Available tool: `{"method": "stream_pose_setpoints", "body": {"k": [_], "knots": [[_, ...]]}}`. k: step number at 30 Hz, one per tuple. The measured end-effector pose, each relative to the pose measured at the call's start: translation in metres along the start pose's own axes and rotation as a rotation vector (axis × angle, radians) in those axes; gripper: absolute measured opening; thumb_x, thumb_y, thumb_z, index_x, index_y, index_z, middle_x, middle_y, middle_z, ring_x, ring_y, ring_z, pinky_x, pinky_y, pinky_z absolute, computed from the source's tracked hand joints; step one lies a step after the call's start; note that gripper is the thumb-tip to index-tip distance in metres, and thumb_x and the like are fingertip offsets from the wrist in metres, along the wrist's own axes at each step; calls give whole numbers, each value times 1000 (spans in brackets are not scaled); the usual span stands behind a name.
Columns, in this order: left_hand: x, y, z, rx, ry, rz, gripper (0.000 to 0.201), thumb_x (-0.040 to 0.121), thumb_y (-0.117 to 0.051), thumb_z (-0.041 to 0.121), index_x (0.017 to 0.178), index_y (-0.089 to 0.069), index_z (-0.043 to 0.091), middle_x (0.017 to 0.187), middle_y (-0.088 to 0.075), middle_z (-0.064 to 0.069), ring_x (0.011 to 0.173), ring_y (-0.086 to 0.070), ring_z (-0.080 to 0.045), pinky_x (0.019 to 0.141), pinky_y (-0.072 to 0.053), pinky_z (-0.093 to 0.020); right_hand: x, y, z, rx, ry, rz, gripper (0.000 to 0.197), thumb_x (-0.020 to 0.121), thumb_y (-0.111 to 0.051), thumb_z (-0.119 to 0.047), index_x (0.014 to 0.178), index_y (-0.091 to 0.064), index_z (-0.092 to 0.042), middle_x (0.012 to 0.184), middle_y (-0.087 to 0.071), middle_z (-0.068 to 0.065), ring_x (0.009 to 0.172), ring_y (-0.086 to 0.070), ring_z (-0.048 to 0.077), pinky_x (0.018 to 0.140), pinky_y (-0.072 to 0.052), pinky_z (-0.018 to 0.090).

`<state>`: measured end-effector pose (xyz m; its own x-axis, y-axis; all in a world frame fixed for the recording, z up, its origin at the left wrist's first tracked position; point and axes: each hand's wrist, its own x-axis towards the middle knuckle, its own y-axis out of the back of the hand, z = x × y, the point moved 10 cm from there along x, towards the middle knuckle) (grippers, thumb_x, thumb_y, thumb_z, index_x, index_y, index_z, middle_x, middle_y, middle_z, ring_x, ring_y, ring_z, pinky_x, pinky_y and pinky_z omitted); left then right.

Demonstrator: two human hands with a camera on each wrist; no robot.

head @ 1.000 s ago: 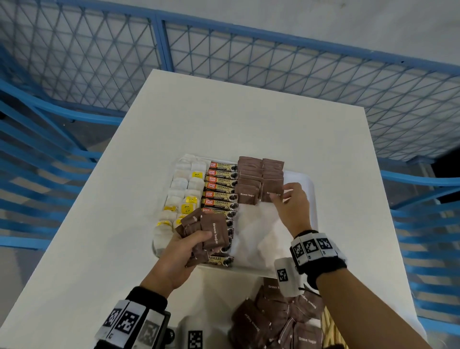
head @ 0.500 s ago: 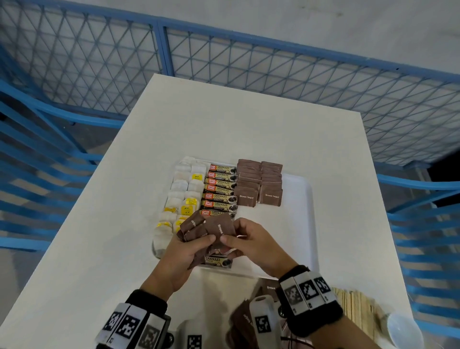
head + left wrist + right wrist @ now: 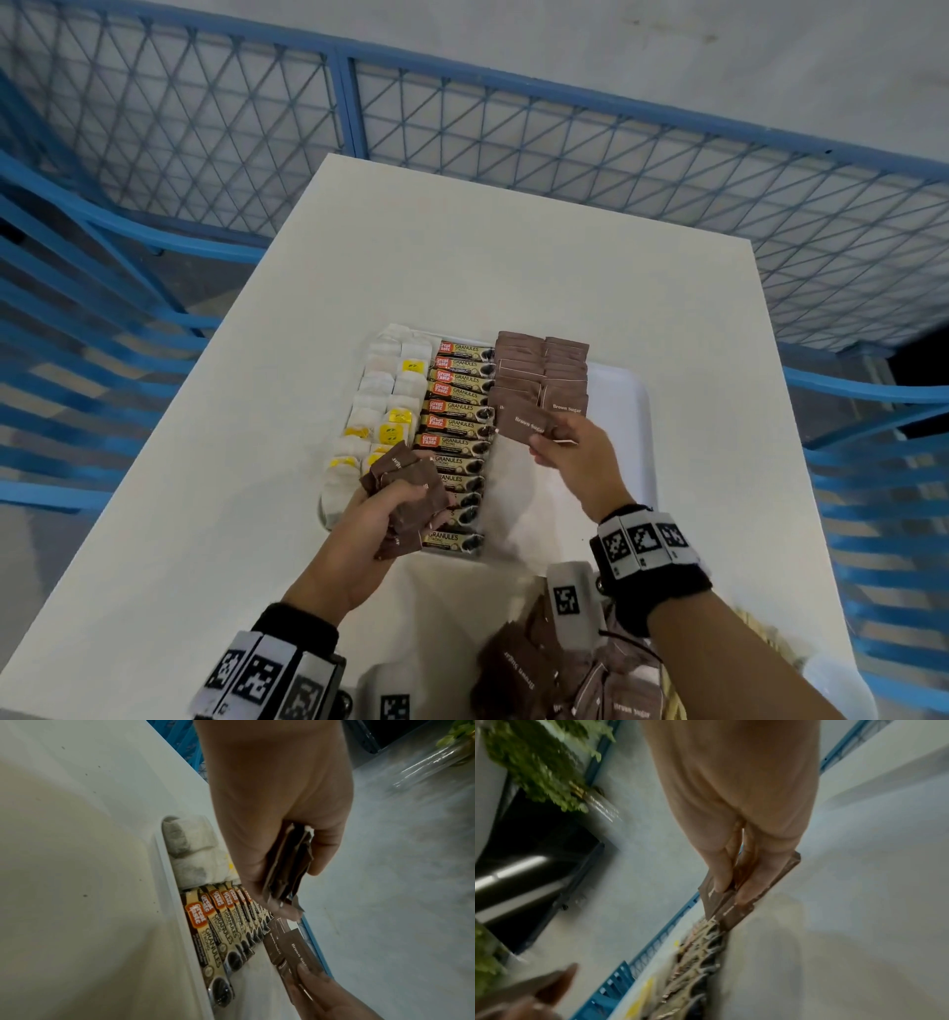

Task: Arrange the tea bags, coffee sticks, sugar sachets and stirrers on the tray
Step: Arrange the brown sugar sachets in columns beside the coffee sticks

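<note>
Several loose brown sugar sachets [image 3: 518, 673], flat matte paper squares printed "Brown Sugar", lie heaped at the near edge of the white bench [image 3: 215, 514], partly hidden under the right wrist; pale wooden stirrers [image 3: 760, 634] show just beside that heap. Left hand [image 3: 369, 524] is curled tight round a fanned bundle of sachets [image 3: 405, 485], held over the near left part of the tray [image 3: 624, 411]; the left wrist view shows white torn edges on the bundle. Right hand [image 3: 575, 452] pinches one sachet [image 3: 529, 424] between thumb and fingertips, at the near end of the sugar rows; whether it already touches them I cannot tell. The tray is smooth white plastic with a raised rim and rounded corners. On it, left to right: two columns of soft, pillowy white tea bags [image 3: 382, 401], some with yellow tags; one column of glossy black-and-cream coffee sticks [image 3: 459, 411] with orange labels, overlapped like shingles; two columns of overlapped brown sachets [image 3: 542, 365] filling the far half only. Beyond the bench stands a blue metal mesh fence [image 3: 513, 133] and a grey floor.
</note>
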<state>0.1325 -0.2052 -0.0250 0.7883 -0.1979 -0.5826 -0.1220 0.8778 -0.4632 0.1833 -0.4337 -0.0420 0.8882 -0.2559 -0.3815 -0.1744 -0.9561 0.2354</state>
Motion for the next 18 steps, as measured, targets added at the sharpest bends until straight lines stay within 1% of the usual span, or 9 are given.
{"method": "stream_pose_setpoints", "body": {"k": [3,4,6,8,11,12,14,16,18], "knots": [[-1,0,1,7,-6,-1,30,89,-47,-7,113,-59,6,89,-70,-14,82,-70,-28,80,-55,-39,14,10,4,-133,7,90,23,77,-73,-5,92,-57,-13,77,-62,-1,71,-59,18,75,-53,31],[-1,-1,2,5,-8,-4,30,88,-47,-7,111,-60,6,89,-70,-13,82,-70,-28,81,-54,-41,17,11,4,-154,12,103,25,76,-74,-6,87,-55,-18,77,-61,-1,71,-59,18,74,-52,30],[-1,0,1,-2,-7,-3,31,86,-48,-9,110,-61,6,93,-70,-14,82,-70,-28,76,-57,-41,23,9,5,-177,16,115,29,74,-76,-7,85,-52,-21,79,-61,1,75,-59,20,75,-51,29],[-1,1,0,-7,-6,-1,32,85,-50,-9,111,-61,5,99,-68,-15,84,-70,-27,69,-60,-37,26,6,5,-202,17,118,31,73,-77,-7,90,-53,-18,81,-61,4,78,-59,20,78,-52,30],[0,1,0,-4,-11,-9,33,85,-50,-10,113,-60,5,101,-67,-14,83,-70,-25,64,-58,-33,27,3,-1,-240,45,124,34,74,-76,-6,99,-53,-11,73,-58,-1,73,-56,14,67,-46,17],[-1,0,0,7,-17,-16,33,85,-50,-10,113,-60,5,100,-67,-13,81,-69,-24,61,-57,-31,27,2,-2,-250,52,130,35,74,-76,-6,101,-53,-10,71,-55,-4,73,-54,13,65,-42,15],[-1,-2,1,38,-34,-25,32,85,-50,-11,108,-62,7,94,-67,-11,76,-66,-22,55,-53,-27,28,1,-3,-270,58,141,37,74,-75,-7,104,-53,-8,69,-53,-6,73,-54,13,64,-40,16],[-1,-3,2,64,-48,-23,31,84,-52,-10,102,-65,11,90,-69,-7,78,-67,-20,57,-54,-26,29,1,-3,-299,60,147,39,75,-75,-8,106,-52,-8,70,-54,-4,74,-54,14,65,-41,17],[0,-3,1,81,-52,-24,31,84,-52,-10,100,-65,13,87,-71,-3,78,-68,-18,58,-54,-26,29,1,-2,-303,61,153,43,74,-76,-8,108,-50,-7,77,-57,2,76,-54,16,71,-44,22]]}}
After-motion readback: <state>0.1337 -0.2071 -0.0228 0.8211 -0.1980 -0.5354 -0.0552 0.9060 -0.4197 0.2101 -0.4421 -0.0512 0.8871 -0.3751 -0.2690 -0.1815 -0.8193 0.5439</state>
